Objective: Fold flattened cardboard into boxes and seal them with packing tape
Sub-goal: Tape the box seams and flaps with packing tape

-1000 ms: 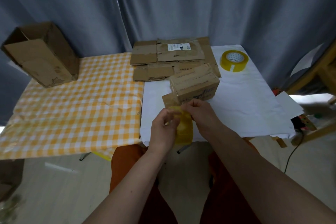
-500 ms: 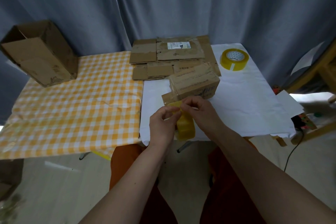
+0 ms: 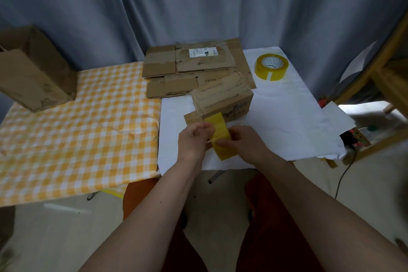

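Left hand (image 3: pixel 194 139): fingers curled, pinching the left edge of the tape strip (image 3: pixel 220 136).
Right hand (image 3: pixel 245 143): fingers curled, pinching the right edge of the same strip, close beside the left hand.
Tape strip: yellow, translucent, held tilted between both hands above the near edge of the tabletop (image 3: pixel 287 121), just in front of the small box (image 3: pixel 223 100).
Small box: folded brown cardboard, lying on the white sheet, one flap sticking out at its near left corner.
Flattened cardboard (image 3: pixel 194 66): stack of brown sheets behind the small box, touching it; top sheet bears a white label.
Tape roll (image 3: pixel 272 66): yellow, lying flat on the white sheet, right of the stack.
Large box (image 3: pixel 33 68): open brown carton, far left, on the orange checked cloth (image 3: pixel 77 134).
Backdrop: grey curtain (image 3: pixel 198 2).
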### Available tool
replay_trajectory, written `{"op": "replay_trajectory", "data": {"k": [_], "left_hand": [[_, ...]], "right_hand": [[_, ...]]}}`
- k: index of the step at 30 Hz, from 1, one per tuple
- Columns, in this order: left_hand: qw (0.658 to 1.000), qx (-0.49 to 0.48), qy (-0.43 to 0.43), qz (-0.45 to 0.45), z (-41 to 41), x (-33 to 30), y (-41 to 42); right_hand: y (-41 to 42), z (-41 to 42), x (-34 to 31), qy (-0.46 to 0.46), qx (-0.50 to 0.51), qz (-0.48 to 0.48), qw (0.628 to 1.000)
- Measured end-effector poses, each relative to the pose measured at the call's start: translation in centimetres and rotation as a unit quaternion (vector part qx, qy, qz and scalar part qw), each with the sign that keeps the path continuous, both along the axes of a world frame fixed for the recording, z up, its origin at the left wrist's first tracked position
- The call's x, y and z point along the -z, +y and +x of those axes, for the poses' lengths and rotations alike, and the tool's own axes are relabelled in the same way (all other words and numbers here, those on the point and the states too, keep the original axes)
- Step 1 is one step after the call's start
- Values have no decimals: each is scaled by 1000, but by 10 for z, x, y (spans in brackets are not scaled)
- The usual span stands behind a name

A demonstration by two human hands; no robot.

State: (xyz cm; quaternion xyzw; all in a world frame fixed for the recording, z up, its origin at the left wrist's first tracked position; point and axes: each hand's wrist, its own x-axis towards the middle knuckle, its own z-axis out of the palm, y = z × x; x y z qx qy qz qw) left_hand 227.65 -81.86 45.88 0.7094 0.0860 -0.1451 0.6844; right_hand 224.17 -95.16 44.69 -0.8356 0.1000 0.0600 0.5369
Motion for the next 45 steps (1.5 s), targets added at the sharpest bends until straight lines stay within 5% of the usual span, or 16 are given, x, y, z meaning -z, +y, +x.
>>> {"op": "replay_trajectory", "data": {"k": [5, 12, 18, 22, 24, 26, 30, 38, 45], "left_hand": [[925, 84, -218, 298, 18, 17, 0], [910, 72, -186, 363, 48, 22, 5], [934, 40, -195, 295, 59, 19, -12], [942, 44, -213, 257, 61, 25, -27], [957, 31, -173, 231, 64, 29, -29], [966, 3, -149, 211, 67, 33, -24], [962, -25, -159, 220, 89, 37, -1], [949, 133, -150, 244, 160, 34, 7], [968, 123, -122, 180, 174, 51, 5]], "right_hand": [[-33, -8, 26, 26, 72, -332, 940], [-86, -3, 63, 113, 58, -523, 843], [-84, 24, 47, 59, 58, -538, 839], [-45, 64, 11, -143, 45, -443, 884], [-22, 83, 0, -196, -71, -400, 892], [-12, 100, -2, -168, -180, -416, 876], [-14, 139, 4, -100, -239, -451, 854], [-28, 151, 35, -120, -199, -404, 885], [-28, 147, 40, -142, -183, -409, 883]]}}
